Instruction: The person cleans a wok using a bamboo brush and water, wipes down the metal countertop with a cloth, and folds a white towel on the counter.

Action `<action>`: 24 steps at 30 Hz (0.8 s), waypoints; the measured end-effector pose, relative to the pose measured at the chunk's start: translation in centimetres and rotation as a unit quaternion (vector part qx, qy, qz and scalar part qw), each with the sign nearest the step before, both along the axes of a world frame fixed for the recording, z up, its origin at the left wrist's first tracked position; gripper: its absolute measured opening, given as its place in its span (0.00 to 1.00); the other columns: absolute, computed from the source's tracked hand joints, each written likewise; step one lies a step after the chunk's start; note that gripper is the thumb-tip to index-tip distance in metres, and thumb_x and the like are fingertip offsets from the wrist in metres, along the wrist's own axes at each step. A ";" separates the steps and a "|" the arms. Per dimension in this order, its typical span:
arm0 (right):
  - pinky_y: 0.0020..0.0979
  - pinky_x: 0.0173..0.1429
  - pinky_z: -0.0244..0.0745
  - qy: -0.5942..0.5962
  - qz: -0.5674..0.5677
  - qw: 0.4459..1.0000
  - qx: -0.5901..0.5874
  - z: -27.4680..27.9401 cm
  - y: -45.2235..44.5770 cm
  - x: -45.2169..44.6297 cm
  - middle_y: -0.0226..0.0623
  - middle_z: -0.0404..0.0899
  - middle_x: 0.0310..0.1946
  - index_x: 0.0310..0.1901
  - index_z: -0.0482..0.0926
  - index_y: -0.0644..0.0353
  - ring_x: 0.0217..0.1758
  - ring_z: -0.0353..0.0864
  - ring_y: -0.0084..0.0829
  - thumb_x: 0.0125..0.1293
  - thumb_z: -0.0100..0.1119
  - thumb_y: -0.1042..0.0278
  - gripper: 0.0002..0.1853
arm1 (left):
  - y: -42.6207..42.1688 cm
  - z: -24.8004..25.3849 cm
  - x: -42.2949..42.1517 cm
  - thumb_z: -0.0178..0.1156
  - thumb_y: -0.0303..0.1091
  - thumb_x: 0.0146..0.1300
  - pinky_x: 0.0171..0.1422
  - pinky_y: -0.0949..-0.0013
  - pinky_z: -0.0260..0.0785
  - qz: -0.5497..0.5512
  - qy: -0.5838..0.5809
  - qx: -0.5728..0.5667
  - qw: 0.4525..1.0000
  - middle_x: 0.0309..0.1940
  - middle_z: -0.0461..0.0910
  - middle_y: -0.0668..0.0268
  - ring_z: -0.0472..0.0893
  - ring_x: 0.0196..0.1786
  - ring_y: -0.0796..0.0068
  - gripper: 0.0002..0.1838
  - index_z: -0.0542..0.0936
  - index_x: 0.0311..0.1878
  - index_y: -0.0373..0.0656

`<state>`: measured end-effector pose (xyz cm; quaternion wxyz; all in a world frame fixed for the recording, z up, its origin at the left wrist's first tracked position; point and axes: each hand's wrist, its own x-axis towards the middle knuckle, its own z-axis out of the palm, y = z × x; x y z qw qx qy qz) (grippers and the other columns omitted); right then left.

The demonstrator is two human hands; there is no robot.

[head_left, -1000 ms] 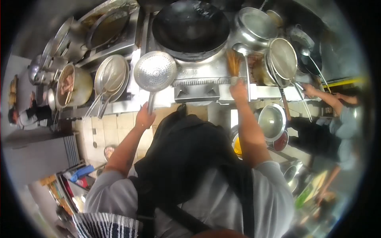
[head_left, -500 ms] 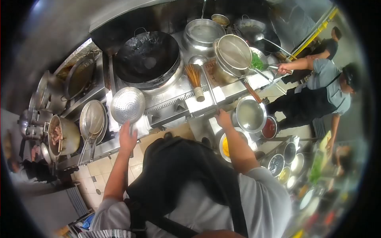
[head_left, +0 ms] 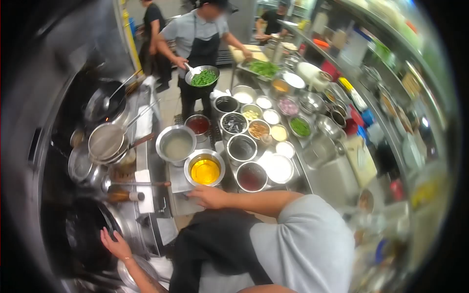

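My left hand [head_left: 116,245] is open with its fingers spread, over the near rim of a black wok [head_left: 85,234] on the range. Below that wrist, partly covered by my forearm, lies a round perforated skimmer [head_left: 128,273]. My right hand [head_left: 209,196] is at the edge of the steel counter, just below a metal bowl of yellow oil [head_left: 205,168]. Its fingers point left, slightly bent and apart, with nothing visible in them. Left of it, a ladle [head_left: 146,183] lies with its handle end toward me, beside a bamboo wok brush [head_left: 126,196].
Mesh strainers [head_left: 106,141] rest over a pot. A bowl of cloudy liquid [head_left: 177,144] and several containers of sauces and ingredients [head_left: 251,177] stand ahead and right. A co-worker [head_left: 202,39] holds a pan of green beans [head_left: 203,77] beyond them. Shelves [head_left: 342,53] line the right.
My view has swung right. My left hand has let go of the skimmer's handle and opened; my right hand is now below the oil bowl. The co-worker has moved the green beans off the range.
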<state>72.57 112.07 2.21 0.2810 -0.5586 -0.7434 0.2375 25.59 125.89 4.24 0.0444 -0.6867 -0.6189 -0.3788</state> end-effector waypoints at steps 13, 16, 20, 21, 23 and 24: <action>0.50 0.71 0.74 -0.020 -0.458 0.844 -0.277 -5.4 -38.2 -0.4 0.52 0.80 0.62 0.67 0.77 0.54 0.66 0.78 0.56 0.68 0.65 0.63 0.26 | -12.2 21.9 27.3 0.51 0.39 0.82 0.56 0.57 0.73 -0.796 -0.288 -0.167 0.506 0.47 0.85 0.49 0.78 0.46 0.61 0.23 0.81 0.62 0.25; 0.50 0.71 0.74 0.002 -0.505 0.822 -0.264 -6.2 -41.5 -2.0 0.50 0.80 0.63 0.67 0.77 0.54 0.68 0.77 0.54 0.69 0.65 0.61 0.26 | -22.2 30.8 31.5 0.51 0.30 0.76 0.37 0.66 0.70 -0.901 -0.191 -0.170 0.350 0.35 0.87 0.54 0.80 0.33 0.66 0.16 0.84 0.54 0.31; 0.47 0.67 0.77 0.002 -0.666 0.739 -0.099 -4.4 -46.9 -2.9 0.44 0.82 0.60 0.66 0.78 0.52 0.64 0.81 0.50 0.70 0.63 0.64 0.23 | -32.1 36.2 37.0 0.60 0.34 0.75 0.37 0.74 0.76 -0.985 -0.054 -0.124 0.109 0.38 0.91 0.63 0.86 0.36 0.71 0.16 0.87 0.29 0.39; 0.47 0.64 0.78 0.017 -0.705 0.708 -0.037 -4.4 -49.0 -2.7 0.43 0.82 0.57 0.65 0.79 0.52 0.61 0.82 0.50 0.70 0.62 0.65 0.22 | -34.9 36.3 37.5 0.60 0.33 0.75 0.37 0.75 0.77 -0.982 -0.035 -0.153 0.105 0.40 0.92 0.63 0.86 0.37 0.71 0.16 0.86 0.30 0.39; 0.40 0.50 0.80 -0.064 -0.783 0.617 0.056 -3.4 -53.4 -1.4 0.41 0.82 0.47 0.61 0.81 0.55 0.43 0.83 0.40 0.70 0.63 0.68 0.19 | -40.0 33.8 39.4 0.66 0.31 0.65 0.29 0.73 0.62 -0.959 -0.246 -0.092 0.108 0.31 0.83 0.74 0.75 0.29 0.77 0.09 0.91 0.45 0.45; 0.39 0.46 0.79 -0.043 -0.814 0.566 0.119 -1.7 -55.4 -0.9 0.41 0.81 0.44 0.58 0.83 0.57 0.39 0.81 0.37 0.70 0.63 0.70 0.15 | -41.5 33.1 40.4 0.68 0.30 0.62 0.26 0.73 0.57 -0.941 -0.312 -0.068 0.110 0.28 0.80 0.77 0.71 0.27 0.79 0.14 0.93 0.51 0.46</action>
